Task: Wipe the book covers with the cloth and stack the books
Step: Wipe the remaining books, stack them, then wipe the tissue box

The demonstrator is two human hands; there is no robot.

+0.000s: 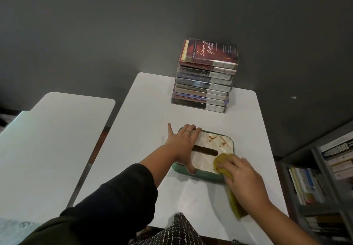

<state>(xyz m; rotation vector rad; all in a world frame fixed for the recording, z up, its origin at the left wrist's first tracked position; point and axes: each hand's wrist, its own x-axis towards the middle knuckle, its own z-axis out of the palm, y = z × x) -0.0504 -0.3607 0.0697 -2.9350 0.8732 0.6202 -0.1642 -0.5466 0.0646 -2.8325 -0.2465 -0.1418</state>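
A white surface (145, 115) with rounded corners fills the middle of the view, and a second white surface (57, 139) is seen beside it toward nine o'clock, apart from it by a dark gap. Toward four o'clock a bookshelf (324, 178) packed with upright and flat books is seen at the frame edge. On the far part of the main surface, toward twelve o'clock, a stack of books (205, 80) is set, about ten high, spines facing the viewer, with a dark red cover titled "Timon of Athens" on top, slightly askew. Near the middle of the surface, well apart from the stack toward six o'clock of it, a green box with a cream lid (208, 153) lies flat; a long dark slot runs across the lid, and brown smears are seen near its far corner toward one o'clock. The left hand (183, 145), reaching out of a dark sleeve, is laid over the box's nine o'clock end, fingers spread and curled over its edges, steadying it. The right hand (242, 176) grips a yellow-green cloth (222, 165), bunched under curled fingers and pressed on the lid's four o'clock corner, a tail of cloth trailing beneath the wrist.
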